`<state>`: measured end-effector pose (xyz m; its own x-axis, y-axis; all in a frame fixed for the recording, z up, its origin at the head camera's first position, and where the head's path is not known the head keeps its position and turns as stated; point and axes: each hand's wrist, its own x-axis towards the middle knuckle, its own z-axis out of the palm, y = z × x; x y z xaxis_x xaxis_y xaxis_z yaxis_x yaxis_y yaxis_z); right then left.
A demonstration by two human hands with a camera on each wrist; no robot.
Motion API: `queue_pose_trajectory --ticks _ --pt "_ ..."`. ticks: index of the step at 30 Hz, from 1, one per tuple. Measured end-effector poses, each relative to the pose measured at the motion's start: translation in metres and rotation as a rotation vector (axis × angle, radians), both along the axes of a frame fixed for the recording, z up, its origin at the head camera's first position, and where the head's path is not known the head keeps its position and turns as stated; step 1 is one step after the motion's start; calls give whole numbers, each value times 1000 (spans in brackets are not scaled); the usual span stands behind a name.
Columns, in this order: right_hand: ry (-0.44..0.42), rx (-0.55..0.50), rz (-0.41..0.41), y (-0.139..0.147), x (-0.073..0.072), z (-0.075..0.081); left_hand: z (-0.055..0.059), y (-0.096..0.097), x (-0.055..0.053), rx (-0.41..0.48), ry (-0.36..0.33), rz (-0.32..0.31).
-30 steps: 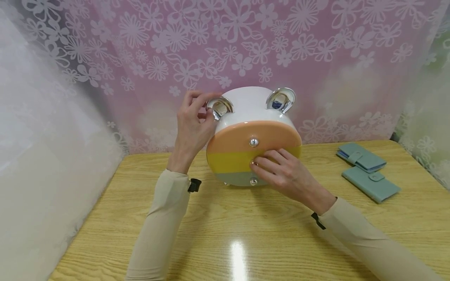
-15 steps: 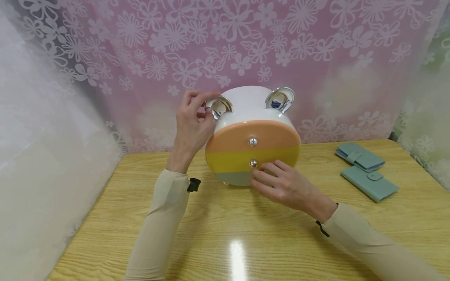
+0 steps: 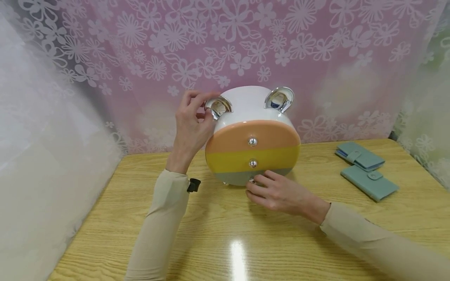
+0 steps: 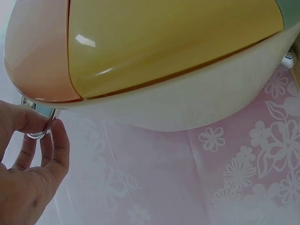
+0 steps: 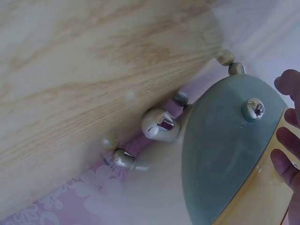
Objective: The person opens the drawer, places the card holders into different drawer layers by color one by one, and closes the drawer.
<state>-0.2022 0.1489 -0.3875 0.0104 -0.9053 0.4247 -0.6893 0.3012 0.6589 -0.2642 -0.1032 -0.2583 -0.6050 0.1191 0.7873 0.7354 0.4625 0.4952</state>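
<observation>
A round white drawer box (image 3: pixel 246 99) with silver ears and orange, yellow and grey-green drawers stands on the table. My left hand (image 3: pixel 194 125) pinches its left silver ear (image 3: pixel 220 106); in the left wrist view, thumb and fingers (image 4: pixel 58 145) meet on the ear's rim. My right hand (image 3: pixel 277 193) is at the bottom drawer (image 3: pixel 232 178), fingertips right by its silver knob (image 3: pixel 251 180). In the right wrist view that knob (image 5: pixel 253 109) shows uncovered, with loosely bent, parted fingers (image 5: pixel 286 171) to its right. All three drawers are closed.
Two green snap-strap wallets (image 3: pixel 370 183) lie at the right of the wooden table (image 3: pixel 197 234). Behind the table hangs a pink floral curtain (image 3: pixel 158 47). Small silver ball feet (image 5: pixel 159 124) hold the box up.
My right hand has moved down from the yellow drawer's middle knob to the bottom knob. The left hand stays on the ear, and the box has hardly moved.
</observation>
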Motion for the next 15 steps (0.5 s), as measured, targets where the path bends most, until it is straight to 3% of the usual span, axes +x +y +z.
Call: queue_pose_trajectory --ticks 15 --pt "37 64 -120 -2 -10 -8 0 0 0 5 -4 -3"
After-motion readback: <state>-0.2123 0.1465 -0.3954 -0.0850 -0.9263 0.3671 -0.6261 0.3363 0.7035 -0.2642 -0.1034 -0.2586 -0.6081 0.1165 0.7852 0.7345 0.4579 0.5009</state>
